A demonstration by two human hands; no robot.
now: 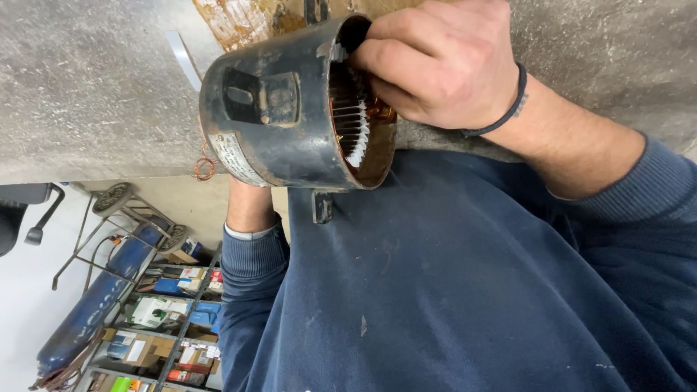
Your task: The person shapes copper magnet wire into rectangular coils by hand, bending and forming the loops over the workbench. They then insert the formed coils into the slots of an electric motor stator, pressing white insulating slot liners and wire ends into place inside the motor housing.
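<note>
Fingers (392, 54) apparently reach into motor housing (290, 109) windings.

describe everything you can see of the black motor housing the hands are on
The motor housing is a dark, worn metal cylinder, scuffed and rusty at the rim, lying on its side over the edge of a grey concrete surface. Its open end faces the person and shows pale slotted laminations ringed with copper windings. A rectangular recess and a faded label mark its side; a small mounting lug sticks out below. One hand reaches its fingers into the opening; the other arm goes behind it, hand hidden. A copper wire curl hangs beside it.
</note>
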